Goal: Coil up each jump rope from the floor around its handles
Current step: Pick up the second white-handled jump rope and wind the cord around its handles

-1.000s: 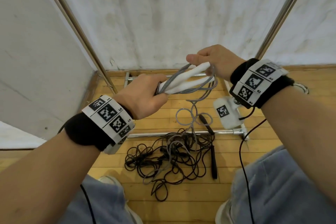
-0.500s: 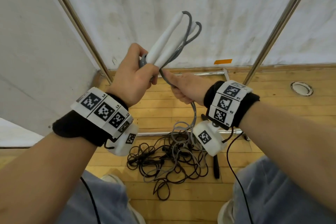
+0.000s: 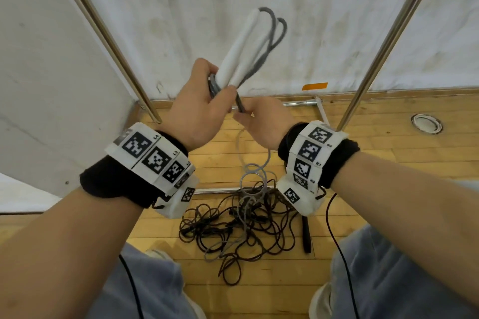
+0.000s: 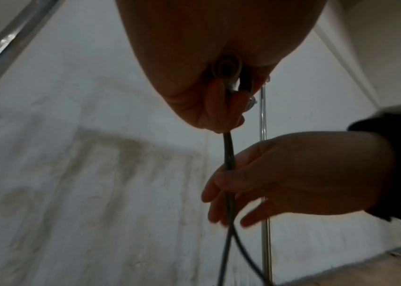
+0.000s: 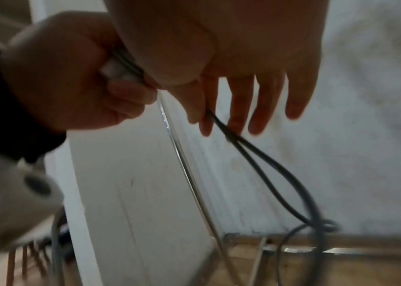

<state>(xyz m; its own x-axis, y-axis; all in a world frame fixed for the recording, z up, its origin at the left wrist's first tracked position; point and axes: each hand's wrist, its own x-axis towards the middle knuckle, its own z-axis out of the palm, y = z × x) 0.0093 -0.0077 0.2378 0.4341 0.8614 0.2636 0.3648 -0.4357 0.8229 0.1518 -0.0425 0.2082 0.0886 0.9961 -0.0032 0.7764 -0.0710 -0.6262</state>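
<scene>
- The left hand sits at centre frame in the head view, clenched around the lower ends of two white handles.
- The handles lie side by side and tilt up toward the upper right, their free ends pointing at the white wall.
- The grey rope forms two loops past the upper tips of the handles and runs back down along them into the left fist.
- The right hand is just right of the left, below the handles; in the right wrist view its thumb and forefinger pinch the grey rope while the other fingers hang straight.
- From that pinch the rope drops toward the lower centre of the frame and ends in small rings above the wooden floor.
- A tangle of dark ropes lies on the floor at lower centre, between the person's knees.
- One black handle rests at the right edge of that tangle.
- Two metal poles slant up toward the frame's upper corners.
</scene>
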